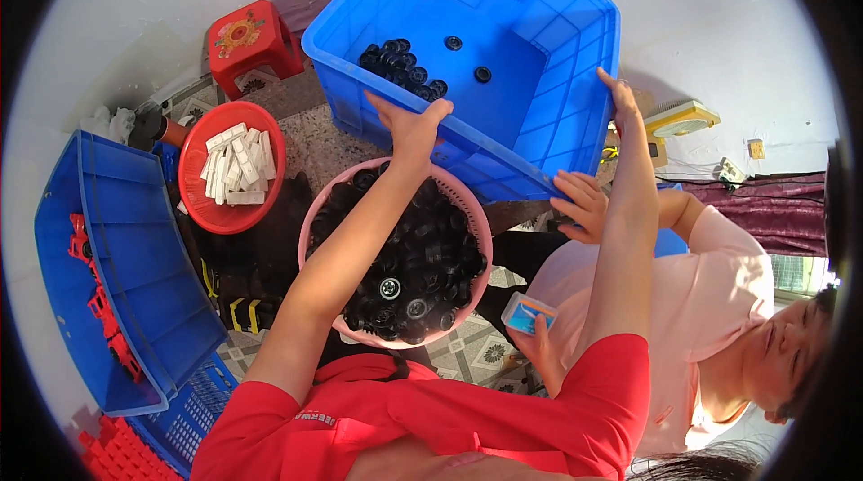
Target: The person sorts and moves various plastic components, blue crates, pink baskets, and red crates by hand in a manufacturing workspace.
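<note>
Holding the large rectangular blue plastic bin (512, 108) above the round pink slotted plastic basin (480, 227) appears to be the step in hand, judged as shifting small black wheels from one container to the other. Take the pink basin as the centre of the clock face. The bin stands at 12 to 1 o'clock, apparently tilted; a cluster of black wheels (401, 67) lies against its near wall toward the left corner, with two loose wheels (468, 59) further inside. The left hand (409, 124), at 12 o'clock, is closed on the near rim. The right hand (622, 102), at 2 o'clock, bears on the right-hand rim; whether its fingers close fully cannot be told. A co-worker's hand (582, 204), between 2 and 3 o'clock, touches the near right corner; the co-worker's other hand (542, 351) holds a small clear-and-blue box (530, 314) at 4 o'clock. Black wheels heap high in the basin. A round red plastic basin (278, 184) of white blocks (238, 166) sits at 10 o'clock. Any further tipping would call for steady support on both sides, the low corner kept over the basin, and controlled tilt to limit spillage.
</note>
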`<state>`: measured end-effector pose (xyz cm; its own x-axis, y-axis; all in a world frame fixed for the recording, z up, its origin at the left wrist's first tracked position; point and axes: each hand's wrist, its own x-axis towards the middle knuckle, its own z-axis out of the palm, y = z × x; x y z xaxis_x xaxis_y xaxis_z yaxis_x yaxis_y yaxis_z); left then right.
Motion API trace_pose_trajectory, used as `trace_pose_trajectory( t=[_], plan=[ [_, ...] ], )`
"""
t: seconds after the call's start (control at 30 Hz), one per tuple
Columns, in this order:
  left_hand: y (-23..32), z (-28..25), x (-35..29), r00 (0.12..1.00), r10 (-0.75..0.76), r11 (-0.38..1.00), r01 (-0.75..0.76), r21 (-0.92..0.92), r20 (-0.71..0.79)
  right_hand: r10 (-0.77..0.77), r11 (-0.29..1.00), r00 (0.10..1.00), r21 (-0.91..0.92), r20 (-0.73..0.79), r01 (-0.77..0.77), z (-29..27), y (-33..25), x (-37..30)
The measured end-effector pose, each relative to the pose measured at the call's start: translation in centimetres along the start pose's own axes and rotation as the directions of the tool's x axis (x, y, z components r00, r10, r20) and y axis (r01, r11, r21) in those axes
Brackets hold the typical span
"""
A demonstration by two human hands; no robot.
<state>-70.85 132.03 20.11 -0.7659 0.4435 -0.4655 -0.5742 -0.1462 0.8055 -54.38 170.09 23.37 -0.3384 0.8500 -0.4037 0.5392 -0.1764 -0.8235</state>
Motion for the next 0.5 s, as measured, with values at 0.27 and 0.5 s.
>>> trace_pose_trajectory(
  t=[0.27, 0.5],
  plan=[
    [-1.8, -3.1, 1.0, 0.955, 0.297, 0.946, -0.293, -0.142, 0.007, -0.210, 0.963, 0.978, 0.170, -0.004, 0.207, 1.7, -1.2, -2.6],
    [2.4, -9.4, -1.3, 0.992, 0.115, 0.894, -0.076, -0.441, 0.060, -0.590, 0.807, 0.807, -0.024, 0.005, 0.590, 8.0, -16.2, -16.3]
  ],
)
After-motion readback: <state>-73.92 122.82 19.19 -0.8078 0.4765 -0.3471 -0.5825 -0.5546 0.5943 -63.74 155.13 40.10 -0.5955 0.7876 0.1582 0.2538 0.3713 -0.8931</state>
